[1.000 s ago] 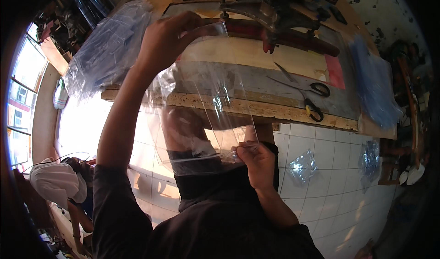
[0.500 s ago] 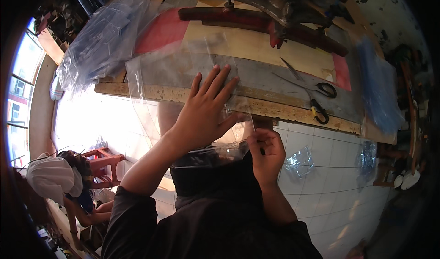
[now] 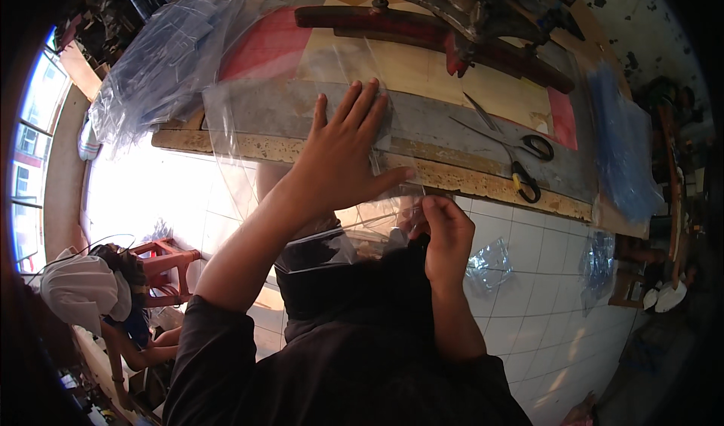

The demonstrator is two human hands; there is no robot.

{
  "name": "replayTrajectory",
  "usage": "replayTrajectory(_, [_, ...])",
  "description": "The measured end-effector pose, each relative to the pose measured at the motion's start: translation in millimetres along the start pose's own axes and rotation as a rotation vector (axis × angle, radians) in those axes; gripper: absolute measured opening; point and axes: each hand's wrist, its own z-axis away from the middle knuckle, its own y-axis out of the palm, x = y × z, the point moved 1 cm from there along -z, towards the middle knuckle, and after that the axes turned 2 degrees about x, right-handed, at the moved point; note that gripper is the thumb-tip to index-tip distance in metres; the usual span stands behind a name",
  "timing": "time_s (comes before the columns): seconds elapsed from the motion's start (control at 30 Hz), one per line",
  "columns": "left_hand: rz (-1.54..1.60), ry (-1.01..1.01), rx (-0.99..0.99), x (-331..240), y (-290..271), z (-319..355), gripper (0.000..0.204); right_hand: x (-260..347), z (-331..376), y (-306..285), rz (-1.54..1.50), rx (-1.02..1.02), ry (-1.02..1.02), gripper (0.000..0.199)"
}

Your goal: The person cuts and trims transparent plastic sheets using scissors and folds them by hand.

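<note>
A clear plastic sheet, perhaps a bag, lies over the front of the workbench and hangs down past its edge toward my lap. My left hand rests flat on it with the fingers spread. Just below the bench edge, my right hand pinches the sheet's right side between thumb and fingers. Scissors with black and yellow handles lie partly spread on the bench, to the right of my hands.
A red-and-black metal press stands across the back of the bench. Piles of clear plastic lie at the left, and bluish plastic sheets at the right. On the tiled floor is a crumpled plastic piece. Another person sits at the lower left beside a red stool.
My left hand has slid slightly away from me, its thumb now stretched out to the right. The right hand has shifted a little to the right and up, still pinching the plastic.
</note>
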Motion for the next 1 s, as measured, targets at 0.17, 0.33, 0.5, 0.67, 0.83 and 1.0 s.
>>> replayTrajectory(0.17, [-0.044,-0.040,0.050,-5.1,2.4,-11.5,0.117,-10.0,-6.8,0.6,-0.073,-0.022,0.010,0.022])
replayTrajectory(0.33, [-0.041,-0.048,0.034,-7.6,6.1,-18.1,0.125,-17.5,-9.1,2.0,-0.119,-0.036,-0.007,0.022])
replayTrajectory(0.5, [-0.012,-0.052,0.002,-10.0,11.0,-19.5,0.124,-24.0,-11.1,3.6,-0.084,-0.069,-0.047,0.022])
replayTrajectory(0.67, [-0.009,-0.004,0.020,-23.5,11.4,-12.7,0.125,-40.6,-12.9,-7.4,-0.002,-0.029,-0.058,0.020])
replayTrajectory(0.83, [-0.015,0.056,-0.004,-33.5,12.8,-3.4,0.113,-61.1,-8.8,-13.8,-0.013,-0.007,0.006,0.018])
replayTrajectory(1.0, [-0.004,0.085,0.010,-42.5,12.8,6.7,0.102,-80.9,-2.7,-21.9,-0.045,0.007,0.059,0.017])
